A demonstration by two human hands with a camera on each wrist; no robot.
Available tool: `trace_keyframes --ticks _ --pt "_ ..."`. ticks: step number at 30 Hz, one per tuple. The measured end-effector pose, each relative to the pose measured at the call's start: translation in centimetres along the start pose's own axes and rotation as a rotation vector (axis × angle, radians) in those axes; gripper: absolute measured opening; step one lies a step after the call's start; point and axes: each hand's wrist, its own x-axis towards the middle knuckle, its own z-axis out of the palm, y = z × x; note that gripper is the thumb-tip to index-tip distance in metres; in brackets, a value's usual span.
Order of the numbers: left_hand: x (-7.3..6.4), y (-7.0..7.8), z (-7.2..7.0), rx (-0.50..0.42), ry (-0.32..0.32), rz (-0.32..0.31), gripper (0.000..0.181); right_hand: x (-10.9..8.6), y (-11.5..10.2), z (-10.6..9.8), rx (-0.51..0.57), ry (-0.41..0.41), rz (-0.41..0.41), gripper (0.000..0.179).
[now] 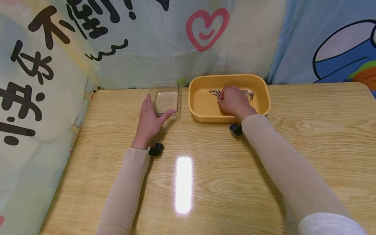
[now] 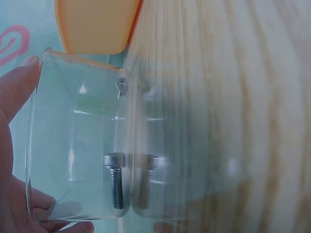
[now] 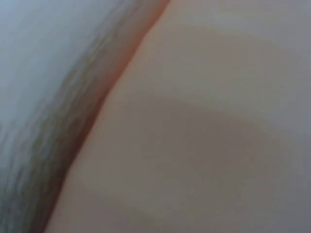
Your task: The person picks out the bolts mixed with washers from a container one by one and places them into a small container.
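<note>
My left hand (image 1: 148, 121) holds a clear plastic box (image 1: 166, 98) at its near left side, thumb on one edge and fingers round the other. In the left wrist view, a socket-head screw (image 2: 115, 180) lies inside the box, and a second screw (image 2: 121, 86) sits near its far end. My right hand (image 1: 234, 101) reaches down into a yellow bin (image 1: 205, 118), among loose metal screws (image 1: 216, 93). Its fingertips are mostly hidden behind the hand, so I cannot tell whether they pinch a screw. Another screw (image 1: 252, 96) lies to the right of that hand.
Both containers stand side by side at the back of the wooden table (image 1: 217, 182), close to a printed curtain (image 1: 164, 49). The bin's yellow wall fills most of the blurred right wrist view. A bright light reflection lies on the tabletop.
</note>
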Motion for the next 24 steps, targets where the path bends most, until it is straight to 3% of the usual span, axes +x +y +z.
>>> trace_keyframes --ticks 11,24 --pt "-0.02 -0.20 -0.09 0.001 -0.009 -0.004 0.113 -0.30 -0.37 0.07 -0.026 -0.028 0.005 0.023" --pt "-0.09 -0.58 -0.20 0.004 -0.015 -0.004 0.113 -0.82 -0.95 0.19 -0.005 0.030 -0.021 0.024"
